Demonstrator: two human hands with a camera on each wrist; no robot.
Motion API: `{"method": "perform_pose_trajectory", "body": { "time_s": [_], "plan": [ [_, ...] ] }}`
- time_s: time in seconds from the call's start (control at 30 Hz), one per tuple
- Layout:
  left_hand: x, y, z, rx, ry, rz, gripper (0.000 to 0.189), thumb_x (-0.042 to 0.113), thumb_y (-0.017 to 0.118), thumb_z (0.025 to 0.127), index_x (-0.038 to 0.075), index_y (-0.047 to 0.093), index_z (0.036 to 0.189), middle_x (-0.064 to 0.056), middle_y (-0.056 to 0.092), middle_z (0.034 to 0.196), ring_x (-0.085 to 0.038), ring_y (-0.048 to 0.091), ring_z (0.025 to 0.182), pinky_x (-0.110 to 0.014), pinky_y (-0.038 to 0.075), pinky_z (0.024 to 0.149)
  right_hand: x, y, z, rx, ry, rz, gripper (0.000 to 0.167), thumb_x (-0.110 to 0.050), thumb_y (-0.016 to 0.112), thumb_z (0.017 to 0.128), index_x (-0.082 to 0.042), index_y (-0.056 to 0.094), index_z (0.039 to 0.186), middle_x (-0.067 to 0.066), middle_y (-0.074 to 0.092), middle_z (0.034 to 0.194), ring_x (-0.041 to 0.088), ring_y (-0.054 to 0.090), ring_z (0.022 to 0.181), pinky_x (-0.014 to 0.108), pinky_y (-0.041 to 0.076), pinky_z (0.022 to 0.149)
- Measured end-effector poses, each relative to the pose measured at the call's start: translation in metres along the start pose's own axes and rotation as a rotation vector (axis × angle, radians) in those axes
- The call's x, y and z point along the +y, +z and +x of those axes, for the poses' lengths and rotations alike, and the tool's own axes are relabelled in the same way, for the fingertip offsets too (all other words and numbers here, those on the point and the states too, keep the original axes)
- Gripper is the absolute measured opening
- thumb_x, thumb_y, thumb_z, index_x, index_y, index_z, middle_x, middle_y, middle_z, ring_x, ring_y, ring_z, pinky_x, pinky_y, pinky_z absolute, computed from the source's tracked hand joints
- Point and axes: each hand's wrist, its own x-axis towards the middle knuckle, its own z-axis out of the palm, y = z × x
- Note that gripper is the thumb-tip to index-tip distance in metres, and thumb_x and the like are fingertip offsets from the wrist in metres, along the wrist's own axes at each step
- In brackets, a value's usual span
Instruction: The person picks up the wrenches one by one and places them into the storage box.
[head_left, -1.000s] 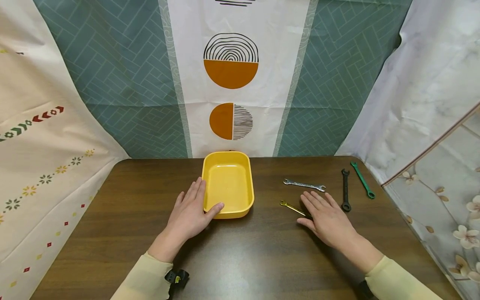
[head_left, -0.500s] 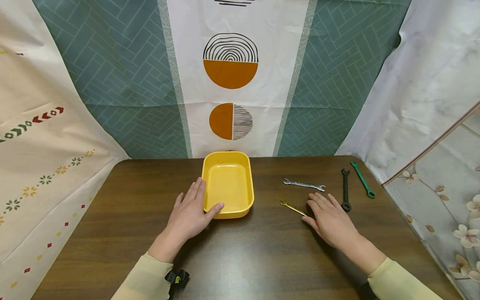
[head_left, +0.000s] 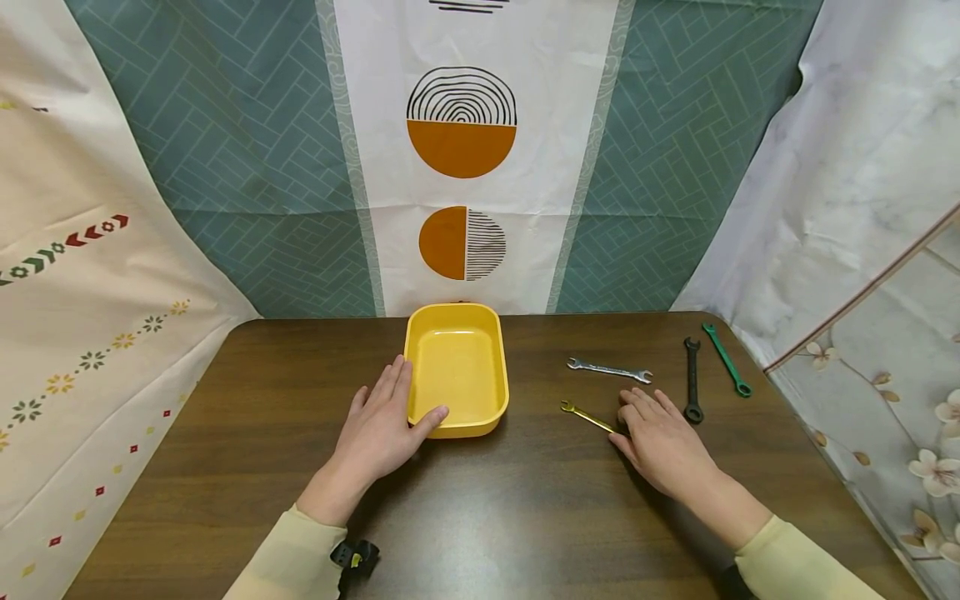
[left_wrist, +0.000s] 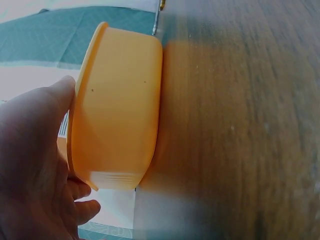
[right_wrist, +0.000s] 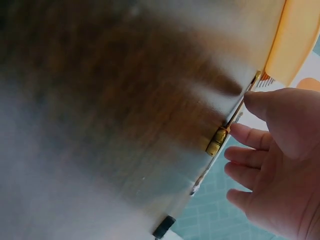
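Note:
A yellow rectangular tub [head_left: 456, 431] stands at the back middle of the table. My left hand [head_left: 381, 425] rests against its left side with straight fingers, the thumb lying over the front rim. In the left wrist view the thumb [left_wrist: 62, 90] touches the rim. A gold wrench [head_left: 587, 417] lies on the table, its right end under my right hand [head_left: 663, 446]. Thumb and index finger reach down on either side of it, fingertips at or very near the metal. The right wrist view shows its ring end [right_wrist: 217, 142] close to the index finger, with a gap between thumb and index.
Behind the gold wrench lies a silver open-ended wrench [head_left: 609, 370]. Farther right are a black wrench [head_left: 692, 379] and a green wrench [head_left: 726, 360]. Patterned cloths hang behind the table [head_left: 495, 517] and at both sides.
My right hand has shifted slightly right along the gold wrench, and its thumb and index finger have drawn closer together around it. The left hand and the tub have stayed put.

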Motion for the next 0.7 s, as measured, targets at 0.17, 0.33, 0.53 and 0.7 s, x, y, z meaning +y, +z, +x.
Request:
{"method": "perform_pose_trajectory", "body": {
  "time_s": [0.17, 0.33, 0.53, 0.7],
  "plan": [
    [0.0002, -0.0004, -0.0001, 0.001, -0.001, -0.001, 0.112, 0.078, 0.052, 0.104, -0.003, 0.018, 0.174, -0.018, 0.015, 0.183, -0.040, 0.022, 0.167, -0.072, 0.020, 0.128, -0.0005, -0.0011, 0.0004, -0.026, 0.013, 0.003, 0.030, -0.022, 0.090, 0.094, -0.003, 0.069, 0.103, 0.029, 0.070, 0.136, 0.046, 0.064, 0.135, 0.066, 0.046, 0.115],
    [0.0003, -0.0005, 0.0000, -0.004, -0.001, -0.001, 0.112, 0.078, 0.052, 0.105, -0.003, 0.018, 0.174, -0.018, 0.015, 0.183, -0.040, 0.021, 0.167, -0.072, 0.020, 0.128, -0.0004, -0.0011, 0.0005, -0.018, 0.010, 0.002, 0.030, -0.020, 0.091, 0.092, -0.004, 0.067, 0.100, 0.030, 0.070, 0.135, 0.046, 0.065, 0.134, 0.066, 0.047, 0.115],
    [0.0007, -0.0007, -0.0005, -0.005, -0.002, -0.004, 0.112, 0.077, 0.052, 0.105, -0.003, 0.018, 0.174, -0.019, 0.015, 0.183, -0.040, 0.021, 0.167, -0.072, 0.020, 0.128, 0.0001, -0.0003, 0.0016, -0.001, -0.001, 0.002, 0.029, -0.016, 0.092, 0.089, -0.006, 0.064, 0.093, 0.030, 0.071, 0.131, 0.047, 0.066, 0.132, 0.066, 0.048, 0.113],
    [0.0003, -0.0003, -0.0004, -0.005, -0.001, -0.003, 0.112, 0.078, 0.051, 0.105, -0.003, 0.018, 0.174, -0.018, 0.015, 0.183, -0.040, 0.021, 0.167, -0.072, 0.020, 0.128, 0.0003, -0.0006, 0.0032, -0.013, -0.002, 0.001, 0.028, -0.015, 0.091, 0.089, -0.008, 0.064, 0.090, 0.028, 0.072, 0.130, 0.046, 0.066, 0.132, 0.066, 0.047, 0.114]
  ]
}}
